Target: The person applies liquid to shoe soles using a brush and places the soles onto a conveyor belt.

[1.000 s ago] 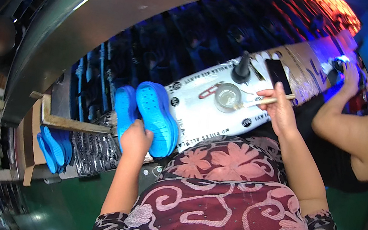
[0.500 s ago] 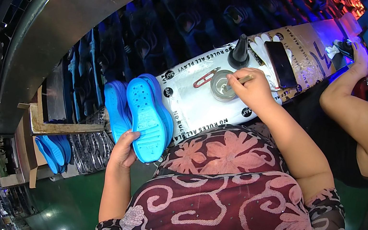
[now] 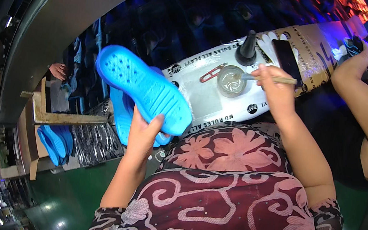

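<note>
My left hand (image 3: 142, 130) grips a bright blue shoe sole (image 3: 147, 89) near one end, thumb on its ridged face; small holes dot the far end. Beneath it, more blue soles (image 3: 121, 116) stand partly hidden. My right hand (image 3: 276, 92) is closed round the wooden handle of a brush (image 3: 284, 80). The brush's tip reaches over the rim of a round clear jar (image 3: 230, 89) with clear contents. Left of the jar lie red thread snips (image 3: 212, 73) on the white printed wrapping (image 3: 205, 101). A black cone-shaped bottle (image 3: 246, 52) stands behind it.
A dark phone (image 3: 286, 60) and white gloves (image 3: 267, 43) lie beyond the jar. At right, a co-worker's arm (image 3: 363, 89) reaches to a dark shoe. Another person's hand (image 3: 58, 70) shows at left, above a carton (image 3: 26, 140) and blue soles (image 3: 55, 142). A curved metal frame (image 3: 51, 19) arches overhead.
My left hand has lifted one sole off the others and tilted it leftward. My right hand has drawn back to the right, bringing the brush up to the jar's rim. Another hand appears at left.
</note>
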A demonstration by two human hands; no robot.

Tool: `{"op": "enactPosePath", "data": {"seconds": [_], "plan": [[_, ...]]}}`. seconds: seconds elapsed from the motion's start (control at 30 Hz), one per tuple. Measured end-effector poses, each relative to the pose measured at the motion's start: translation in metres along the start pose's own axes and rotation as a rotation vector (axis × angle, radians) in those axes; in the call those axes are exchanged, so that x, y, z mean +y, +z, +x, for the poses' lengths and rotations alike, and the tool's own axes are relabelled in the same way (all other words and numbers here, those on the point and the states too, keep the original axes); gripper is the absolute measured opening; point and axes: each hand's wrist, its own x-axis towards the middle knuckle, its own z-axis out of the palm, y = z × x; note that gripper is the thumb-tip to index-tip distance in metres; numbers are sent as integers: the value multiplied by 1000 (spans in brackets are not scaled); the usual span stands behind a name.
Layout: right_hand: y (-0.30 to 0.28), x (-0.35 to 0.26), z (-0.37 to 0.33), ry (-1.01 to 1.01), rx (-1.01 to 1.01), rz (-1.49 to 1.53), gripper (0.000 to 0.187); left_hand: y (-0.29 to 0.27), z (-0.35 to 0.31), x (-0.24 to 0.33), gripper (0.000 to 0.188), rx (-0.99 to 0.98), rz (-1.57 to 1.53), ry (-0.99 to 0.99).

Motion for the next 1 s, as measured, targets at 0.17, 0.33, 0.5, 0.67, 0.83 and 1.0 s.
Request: {"op": "enactPosePath", "data": {"seconds": [0.17, 0.33, 0.5, 0.67, 0.83, 1.0], "plan": [[-6, -45, -17, 9, 0, 211, 35, 20, 11, 15, 53, 127, 230, 312], [10, -74, -31, -459, -223, -1, 25, 32, 10, 19, 49, 170, 356, 547], [24, -84, -29, -615, -241, -133, 20, 37, 11, 20, 26, 100, 362, 674], [33, -81, -31, -640, -236, -163, 18, 40, 10, 22, 27, 89, 328, 727], [31, -81, -32, -646, -228, -233, 18, 35, 14, 15, 29, 57, 361, 756], [22, -85, -35, -599, -197, -266, 20, 32, 13, 14, 24, -19, 543, 775]]}}
